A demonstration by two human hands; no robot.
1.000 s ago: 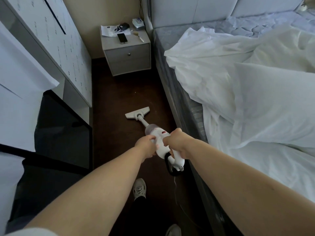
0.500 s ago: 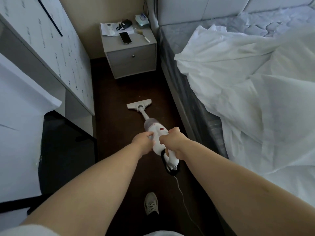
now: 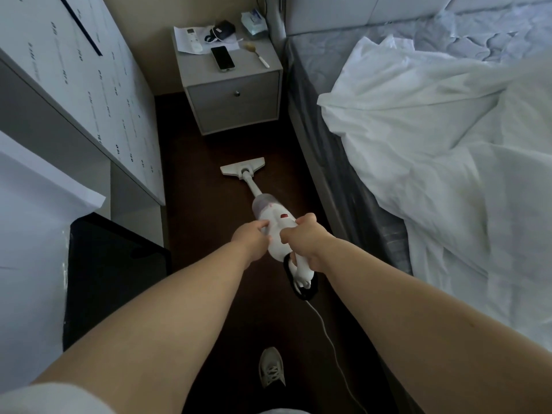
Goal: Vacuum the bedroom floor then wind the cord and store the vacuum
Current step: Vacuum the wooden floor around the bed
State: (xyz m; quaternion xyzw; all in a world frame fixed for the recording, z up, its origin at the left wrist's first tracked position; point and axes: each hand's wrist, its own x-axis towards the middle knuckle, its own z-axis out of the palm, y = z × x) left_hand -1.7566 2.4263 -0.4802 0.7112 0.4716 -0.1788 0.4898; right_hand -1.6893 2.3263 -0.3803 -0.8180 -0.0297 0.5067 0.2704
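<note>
- Vacuum (image 3: 276, 225): white stick model, angled down over the dark floor (image 3: 203, 234) in the aisle beside the bed (image 3: 328, 174).
- Floor head (image 3: 242, 167): flat on the floor, short of the nightstand (image 3: 236, 103) at the bed's head end.
- Right hand (image 3: 304, 242): clenched around the vacuum's handle.
- Left hand (image 3: 252, 240): fingers grasping the vacuum's body, on the side away from the bed.
- Cord (image 3: 331, 348): white, trailing from the handle along the floor beside the bed.
</note>
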